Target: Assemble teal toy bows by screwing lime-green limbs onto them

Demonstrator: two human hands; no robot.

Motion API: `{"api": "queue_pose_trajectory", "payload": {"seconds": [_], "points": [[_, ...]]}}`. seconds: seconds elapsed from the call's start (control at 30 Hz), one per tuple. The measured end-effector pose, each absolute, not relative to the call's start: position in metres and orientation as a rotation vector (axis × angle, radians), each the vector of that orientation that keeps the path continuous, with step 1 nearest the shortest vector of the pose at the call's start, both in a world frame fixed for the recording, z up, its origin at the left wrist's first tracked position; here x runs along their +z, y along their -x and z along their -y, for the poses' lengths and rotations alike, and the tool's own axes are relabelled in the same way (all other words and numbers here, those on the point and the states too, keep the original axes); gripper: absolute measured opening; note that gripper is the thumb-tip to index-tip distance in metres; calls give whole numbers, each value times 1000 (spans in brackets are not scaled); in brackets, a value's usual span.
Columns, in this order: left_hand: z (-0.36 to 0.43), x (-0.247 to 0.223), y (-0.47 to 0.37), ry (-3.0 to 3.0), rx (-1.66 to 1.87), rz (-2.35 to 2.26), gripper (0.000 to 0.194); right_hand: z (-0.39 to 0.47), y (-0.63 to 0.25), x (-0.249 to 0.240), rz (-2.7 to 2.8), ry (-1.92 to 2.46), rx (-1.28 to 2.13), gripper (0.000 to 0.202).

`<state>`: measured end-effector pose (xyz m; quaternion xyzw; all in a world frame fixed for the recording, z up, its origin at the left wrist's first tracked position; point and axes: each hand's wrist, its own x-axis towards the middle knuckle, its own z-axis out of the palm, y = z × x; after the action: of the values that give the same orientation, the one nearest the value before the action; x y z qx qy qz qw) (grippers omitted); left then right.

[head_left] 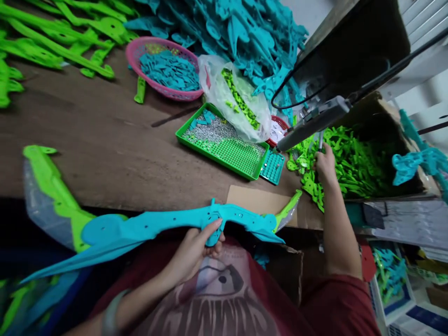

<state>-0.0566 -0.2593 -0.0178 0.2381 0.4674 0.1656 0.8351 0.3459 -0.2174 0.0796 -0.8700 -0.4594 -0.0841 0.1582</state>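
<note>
My left hand (201,242) is wrapped around the grip of a toy bow (182,221), which lies across my lap at the table's front edge. The bow has a blue middle body and green limbs at both ends, with clear plastic along the limbs. Over at the right, my right hand (326,163) is closed beside a heap of green plastic parts (357,163). A slim grey rod-like thing (320,140) sticks up from its fingers; its kind is unclear. Just left of that hand hangs a grey electric screwdriver (311,123) on a black cable, tip pointing down-left.
A green perforated tray (227,163) holds many small metal screws and a few blue pieces. Behind it stand a pink basket (131,58) of blue parts and a plastic bag (210,70) of small green pieces. Blue parts (241,32) pile up at the back; green limbs (66,35) lie back left.
</note>
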Motion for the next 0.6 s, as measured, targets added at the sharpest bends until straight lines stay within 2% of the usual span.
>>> {"api": "queue_pose_trajectory", "payload": {"seconds": [0.07,0.2,0.3,0.4,0.47,0.6], "points": [[263,-20,57,-496,358,-985,49,250,-324,83,1230,2395,-149,55],[271,-26,62,-535,301,-950,54,339,-242,83,998,1942,194,46],[276,-27,62,-564,318,-943,54,387,-180,80,1319,2039,451,47],[278,-25,58,-558,356,-948,53,397,-141,74,1875,1918,512,59],[279,-23,56,-541,374,-952,53,389,-132,68,2008,1817,464,66],[281,-21,54,-497,362,-965,54,379,-133,60,1975,1929,604,58]]}}
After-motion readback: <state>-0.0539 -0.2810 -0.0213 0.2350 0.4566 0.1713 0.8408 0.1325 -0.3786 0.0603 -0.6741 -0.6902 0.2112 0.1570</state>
